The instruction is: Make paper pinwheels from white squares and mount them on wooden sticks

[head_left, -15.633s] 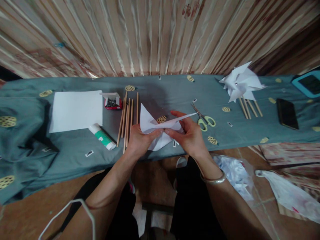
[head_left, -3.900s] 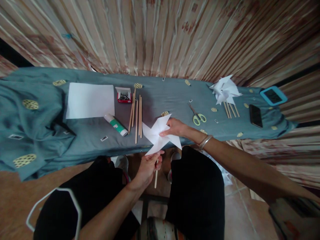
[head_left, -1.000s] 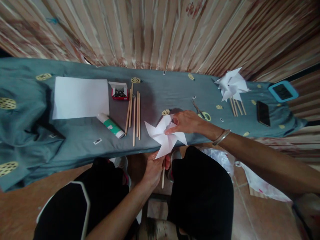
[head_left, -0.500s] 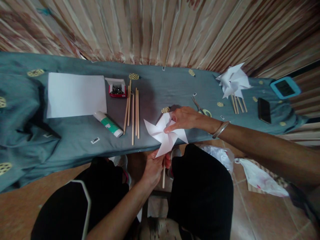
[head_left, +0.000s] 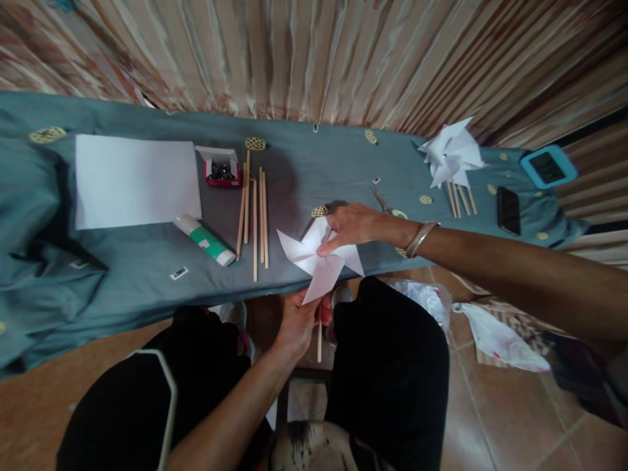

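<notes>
A white paper pinwheel (head_left: 322, 271) is between my hands at the table's front edge, its blades folded toward the middle. My left hand (head_left: 300, 318) is closed around the wooden stick (head_left: 319, 343) below the blades; the stick's lower end pokes out beneath my fingers. My right hand (head_left: 350, 226) grips the pinwheel from the right, its thumb pressed on the centre and the other fingers hidden behind the paper. Whether a pin sits under the thumb cannot be seen.
On the blue-grey cloth (head_left: 314, 163) lie white paper sheets (head_left: 137, 183), a red box of pins (head_left: 222, 169), a glue tube (head_left: 205, 240), several wooden sticks (head_left: 255, 229) and scissors (head_left: 385, 201). Stacked pinwheels (head_left: 452, 156), a phone (head_left: 508, 210) and a blue-framed device (head_left: 548, 166) are at right.
The view has shifted slightly, so everything on the table appears a little further left. Both hands keep their hold on the pinwheel, the right thumb still at its centre.
</notes>
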Tool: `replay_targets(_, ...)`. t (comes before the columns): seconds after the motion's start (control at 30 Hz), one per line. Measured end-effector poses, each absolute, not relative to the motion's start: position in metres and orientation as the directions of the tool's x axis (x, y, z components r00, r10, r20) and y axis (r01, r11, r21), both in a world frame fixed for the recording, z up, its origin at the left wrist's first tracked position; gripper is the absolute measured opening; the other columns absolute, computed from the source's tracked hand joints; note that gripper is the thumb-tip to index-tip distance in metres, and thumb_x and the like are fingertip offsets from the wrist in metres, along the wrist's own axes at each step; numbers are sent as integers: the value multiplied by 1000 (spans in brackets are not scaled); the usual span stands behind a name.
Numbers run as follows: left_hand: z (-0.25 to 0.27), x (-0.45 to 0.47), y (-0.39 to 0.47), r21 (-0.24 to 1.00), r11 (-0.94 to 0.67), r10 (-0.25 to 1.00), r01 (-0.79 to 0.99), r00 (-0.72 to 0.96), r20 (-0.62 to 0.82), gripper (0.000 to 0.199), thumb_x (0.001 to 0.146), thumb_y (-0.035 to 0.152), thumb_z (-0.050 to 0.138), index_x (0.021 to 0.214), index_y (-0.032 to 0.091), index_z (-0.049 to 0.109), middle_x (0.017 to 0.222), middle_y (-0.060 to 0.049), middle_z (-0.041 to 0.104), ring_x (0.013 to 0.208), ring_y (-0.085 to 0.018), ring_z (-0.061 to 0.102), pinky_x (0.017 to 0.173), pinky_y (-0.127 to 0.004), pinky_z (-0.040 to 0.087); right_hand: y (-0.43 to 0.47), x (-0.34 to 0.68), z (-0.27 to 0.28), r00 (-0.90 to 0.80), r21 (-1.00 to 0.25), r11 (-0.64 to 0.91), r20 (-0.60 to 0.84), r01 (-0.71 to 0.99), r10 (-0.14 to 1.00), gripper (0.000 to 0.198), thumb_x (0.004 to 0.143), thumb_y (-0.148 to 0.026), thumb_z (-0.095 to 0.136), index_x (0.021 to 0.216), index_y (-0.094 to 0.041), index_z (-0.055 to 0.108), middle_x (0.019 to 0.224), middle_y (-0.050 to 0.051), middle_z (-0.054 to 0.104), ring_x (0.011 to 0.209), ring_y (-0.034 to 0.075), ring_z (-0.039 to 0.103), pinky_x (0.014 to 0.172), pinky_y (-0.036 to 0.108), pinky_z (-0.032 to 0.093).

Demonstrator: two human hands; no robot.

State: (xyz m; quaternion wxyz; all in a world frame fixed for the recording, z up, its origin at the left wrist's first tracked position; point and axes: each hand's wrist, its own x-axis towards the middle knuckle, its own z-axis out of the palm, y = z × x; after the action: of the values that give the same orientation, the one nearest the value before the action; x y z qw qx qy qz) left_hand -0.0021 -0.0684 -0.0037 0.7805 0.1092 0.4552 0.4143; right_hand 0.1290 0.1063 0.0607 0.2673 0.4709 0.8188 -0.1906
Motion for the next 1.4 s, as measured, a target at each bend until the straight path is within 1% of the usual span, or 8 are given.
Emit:
replay_targets(0.27, 2, -3, -66, 553, 628, 750, -548, 236, -618, 26, 59, 35, 74, 54, 14, 59, 48, 1, 55, 37, -7, 45, 42, -22, 30, 103, 128, 68, -438, -112, 472, -600, 874, 669, 60, 68, -72, 62, 79, -14, 73, 70, 6, 67, 61, 15, 56, 56, 27, 34)
replay_targets(0.5, 2, -3, -66, 537, 640, 738, -550, 245, -629, 26, 56, 34, 76, 55, 14, 59, 49, 2, 56, 37, -7, 46, 41, -22, 31, 107, 127, 64, -414, -83, 473, -627, 877, 659, 61, 67, -72, 62, 80, -14, 75, 71, 7, 68, 62, 16, 57, 55, 28, 34)
replay_targets(0.67, 1, -4, -65, 547, 637, 743, -543, 240, -625, 28, 57, 36, 76, 54, 14, 58, 49, 2, 56, 37, -7, 45, 41, -22, 31, 107, 127, 65, -424, -122, 459, -635, 880, 646, 59, 69, -70, 62, 84, -15, 75, 74, 7, 68, 66, 17, 59, 58, 28, 35)
replay_targets(0.83, 0, -4, -65, 556, 633, 749, -538, 245, -615, 28, 57, 37, 75, 53, 15, 58, 47, 2, 55, 36, -7, 44, 41, -22, 30, 108, 126, 65, -416, -118, 452, -637, 884, 649, 58, 67, -69, 65, 87, -15, 75, 78, 8, 69, 70, 20, 60, 60, 29, 36)
replay_targets(1.03, -1, -4, -66, 569, 634, 754, -524, 253, -607, 30, 58, 38, 76, 53, 15, 59, 46, 1, 54, 37, -7, 44, 41, -22, 30, 106, 126, 66, -442, -133, 465, -608, 875, 660, 54, 67, -68, 65, 80, -16, 75, 72, 7, 68, 63, 17, 58, 56, 28, 35)
replay_targets(1.2, 0, -5, -66, 603, 599, 782, -527, 221, -583, 30, 60, 40, 74, 54, 15, 59, 46, 1, 54, 38, -8, 44, 42, -22, 30, 103, 129, 71, -449, -126, 472, -590, 872, 671, 59, 67, -73, 61, 70, -16, 70, 61, 3, 61, 54, 13, 50, 52, 27, 30)
replay_targets(1.3, 3, -6, -64, 636, 573, 804, -518, 201, -560, 27, 59, 38, 74, 55, 15, 60, 47, 2, 54, 38, -7, 44, 41, -21, 30, 103, 133, 75, -436, -169, 431, -617, 887, 656, 57, 69, -73, 60, 71, -16, 69, 63, 2, 60, 54, 12, 48, 51, 27, 29)
replay_targets(1.4, 10, -7, -60, 667, 551, 820, -502, 176, -545, 26, 59, 37, 72, 53, 15, 59, 45, 3, 53, 38, -7, 44, 41, -21, 30, 100, 139, 80, -453, -268, 368, -603, 890, 656, 55, 69, -71, 62, 75, -17, 69, 65, 0, 61, 56, 11, 48, 52, 25, 29)
